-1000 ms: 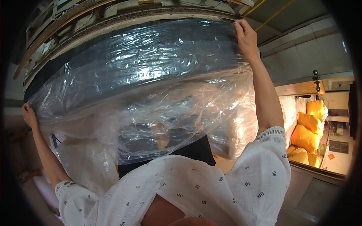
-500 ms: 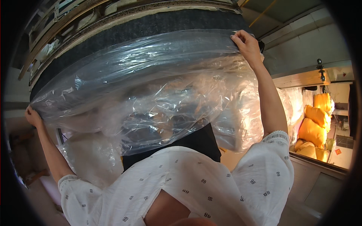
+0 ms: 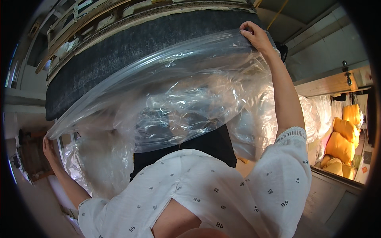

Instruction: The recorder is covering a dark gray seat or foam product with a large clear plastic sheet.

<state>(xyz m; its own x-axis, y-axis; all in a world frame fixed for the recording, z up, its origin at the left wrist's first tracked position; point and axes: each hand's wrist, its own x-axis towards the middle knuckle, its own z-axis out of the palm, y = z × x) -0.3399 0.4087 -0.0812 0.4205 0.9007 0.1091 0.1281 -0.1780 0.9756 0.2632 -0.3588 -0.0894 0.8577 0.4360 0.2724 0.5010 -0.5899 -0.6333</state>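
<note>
A big dark grey upholstered piece (image 3: pixel 131 51) fills the upper part of the head view. A clear plastic sheet (image 3: pixel 186 91) hangs over its lower part and bunches in front of me. My right hand (image 3: pixel 258 37) is raised at the upper right and grips the plastic's top edge against the grey fabric. Low at the left, my left hand (image 3: pixel 49 144) holds the sheet's other corner. Between the two hands the plastic's edge runs slanting, with a band of bare grey fabric above it. I wear a white patterned top with wide sleeves.
A wooden frame (image 3: pixel 79 18) shows above the grey piece. Yellow cushions (image 3: pixel 345 139) lie at the right beside other plastic-wrapped bundles (image 3: pixel 317 115). A brown wooden piece (image 3: pixel 31 158) stands at the far left. A pale wall and ledge (image 3: pixel 329 83) are at the upper right.
The plastic's edge has slid down the grey piece, baring more fabric at the top. My left hand has dropped lower with its corner. My right hand stays high.
</note>
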